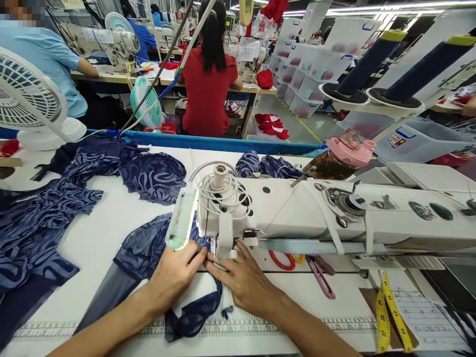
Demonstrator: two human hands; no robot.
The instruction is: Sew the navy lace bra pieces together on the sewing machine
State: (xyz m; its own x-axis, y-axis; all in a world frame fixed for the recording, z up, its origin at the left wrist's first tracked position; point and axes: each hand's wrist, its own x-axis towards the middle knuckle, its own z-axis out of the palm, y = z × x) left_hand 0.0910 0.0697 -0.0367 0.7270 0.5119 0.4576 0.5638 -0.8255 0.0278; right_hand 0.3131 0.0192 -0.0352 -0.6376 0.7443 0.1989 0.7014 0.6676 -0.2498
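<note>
Left hand (177, 275) and right hand (243, 280) flat, fingers together, press lace (143, 250) at machine (297, 210); seam looks under way, pile (33, 223) at left likely unsewn.

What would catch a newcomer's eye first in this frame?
The white sewing machine across the middle, with the left hand and right hand pressing navy patterned fabric at its needle end. A heap of like fabric lies on the left of the table, and a person in red sits behind, back turned.

Both hands (208, 277) press navy lace fabric (148, 248) under the sewing machine (334, 213).
</note>
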